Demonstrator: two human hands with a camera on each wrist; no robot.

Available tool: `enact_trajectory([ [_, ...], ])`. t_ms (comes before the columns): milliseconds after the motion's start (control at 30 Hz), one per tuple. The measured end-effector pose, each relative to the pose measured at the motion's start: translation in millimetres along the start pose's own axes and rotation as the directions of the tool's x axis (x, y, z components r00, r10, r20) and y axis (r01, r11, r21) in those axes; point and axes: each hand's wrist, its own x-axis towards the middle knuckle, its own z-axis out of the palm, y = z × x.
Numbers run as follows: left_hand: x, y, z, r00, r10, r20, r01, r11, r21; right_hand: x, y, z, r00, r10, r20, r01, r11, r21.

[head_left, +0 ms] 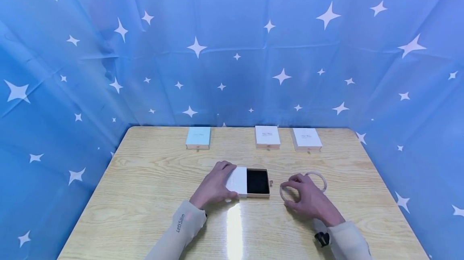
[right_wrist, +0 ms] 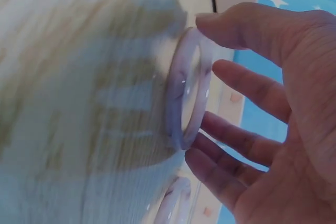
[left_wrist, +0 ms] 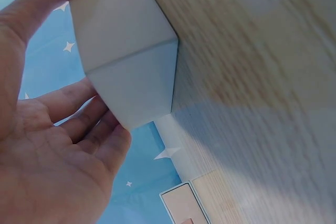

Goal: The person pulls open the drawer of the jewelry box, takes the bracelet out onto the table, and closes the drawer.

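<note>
"While the left hand (head_left: 215, 185) clamps a white box (head_left: 239, 180), what's the right hand (head_left: 307, 197) doing?"

"Fingers apart around a bangle (right_wrist: 176, 87) right of the box; gripping or not, I can't tell."

"Any writing?"

"Left sleeve (head_left: 183, 229) reads 'Let's Slim'. Black padding (head_left: 258, 182) fills the open drawer (head_left: 259, 196)."

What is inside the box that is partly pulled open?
In the tray, a black lining shows, with nothing visible on it. Whatever lies under the white cover is hidden.
</note>
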Motion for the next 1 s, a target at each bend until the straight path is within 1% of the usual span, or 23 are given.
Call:
enact_trajectory([
  [100, 0.2, -0.2, 0.3, 1.0, -0.004, 0.002, 0.004, 1.0, -0.001, 3, 1, -1.0, 1.0, -0.008, 0.005, 0.007, 0.999, 0.046],
  [267, 0.1, -0.2, -0.2, 1.0, -0.003, 0.0, 0.003, 1.0, -0.007, 12, 1, -1.6, 1.0, -0.028, -0.009, 0.029, 0.994, 0.102],
  [333, -0.1, -0.4, -0.3, 1.0, -0.001, 0.001, 0.001, 1.0, -0.009, 15, 0, -2.0, 1.0, -0.011, -0.009, 0.013, 0.991, 0.136],
  [400, -0.2, -0.7, -0.3, 1.0, -0.001, 0.001, 0.001, 1.0, -0.009, 19, -2, -2.9, 1.0, 0.023, 0.002, -0.022, 0.978, 0.208],
  [467, -0.3, -0.8, -0.4, 1.0, -0.001, 0.001, 0.001, 1.0, -0.011, 23, -5, -3.5, 0.998, 0.065, 0.026, -0.07, 0.955, 0.288],
  [567, -0.2, -1.3, -0.2, 1.0, -0.002, -0.001, 0.002, 1.0, -0.011, 29, -9, -3.4, 0.989, 0.118, 0.089, -0.144, 0.906, 0.398],
  [667, -0.2, -1.6, 0.0, 1.0, -0.001, 0.001, 0.001, 1.0, -0.008, 34, -13, -1.4, 0.978, 0.142, 0.151, -0.195, 0.873, 0.448],
  [800, -0.2, -1.7, -0.2, 1.0, -0.002, 0.003, 0.002, 1.0, -0.008, 40, -19, 1.7, 0.959, 0.209, 0.191, -0.277, 0.835, 0.476],
  [900, 0.0, -1.7, -0.2, 1.0, -0.002, 0.001, 0.002, 1.0, -0.009, 44, -25, 3.6, 0.933, 0.281, 0.223, -0.358, 0.782, 0.51],
  [1000, 0.4, -1.2, 0.0, 1.0, 0.001, 0.001, -0.001, 1.0, -0.006, 47, -29, 5.6, 0.907, 0.333, 0.26, -0.422, 0.726, 0.543],
])
